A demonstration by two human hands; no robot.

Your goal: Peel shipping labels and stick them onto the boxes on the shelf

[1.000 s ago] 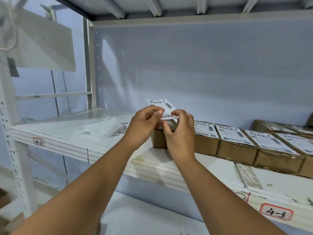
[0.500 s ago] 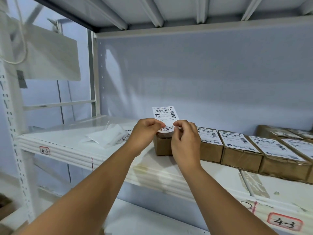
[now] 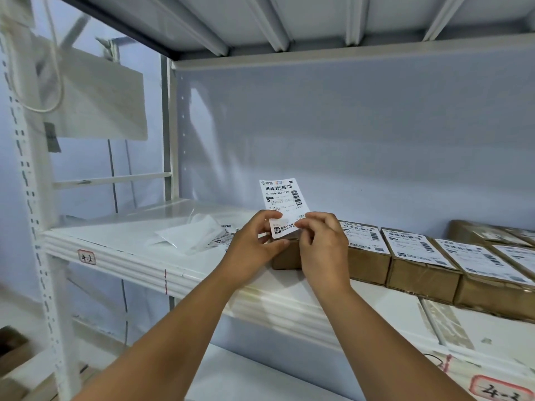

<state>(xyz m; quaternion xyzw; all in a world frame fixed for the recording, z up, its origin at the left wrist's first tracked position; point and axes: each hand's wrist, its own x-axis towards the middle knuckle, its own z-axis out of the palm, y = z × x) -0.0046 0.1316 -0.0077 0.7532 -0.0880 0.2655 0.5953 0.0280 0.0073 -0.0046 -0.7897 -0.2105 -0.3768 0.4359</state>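
- The left hand point(image 3: 252, 247) and right hand point(image 3: 325, 253) both pinch the lower edge of a shipping label point(image 3: 282, 196) — it stands upright, print facing the camera
- Just under the hands a brown box point(image 3: 285, 258) sits on the white shelf point(image 3: 130, 250), its top mostly hidden
- To its right, labelled boxes point(image 3: 417, 264) stand side by side in a row
- Further left on the shelf lies a pile of loose sheets point(image 3: 191, 234)

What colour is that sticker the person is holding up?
The label is white with black barcodes and text, seen best in the head view.
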